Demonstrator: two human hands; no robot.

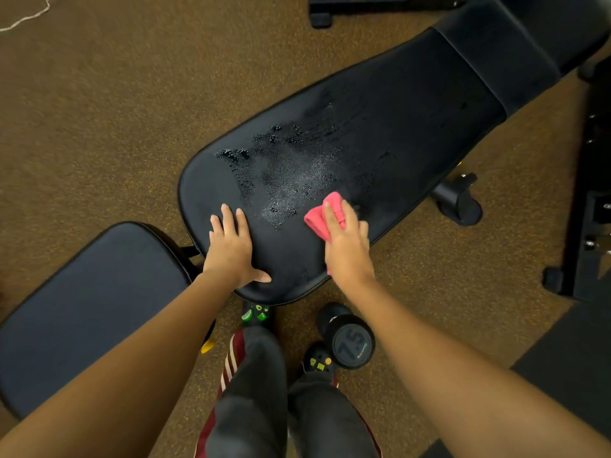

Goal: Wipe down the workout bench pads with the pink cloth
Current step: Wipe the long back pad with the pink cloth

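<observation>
Right hand [345, 241] presses pink cloth [322, 216] on wet back pad [396, 127]

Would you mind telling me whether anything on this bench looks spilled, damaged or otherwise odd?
Yes: a patch of wet droplets beads across the middle of the long pad, just beyond the pink cloth under the right hand. It shines against the dull black surface, so it looks unwiped. I see no tears.
</observation>
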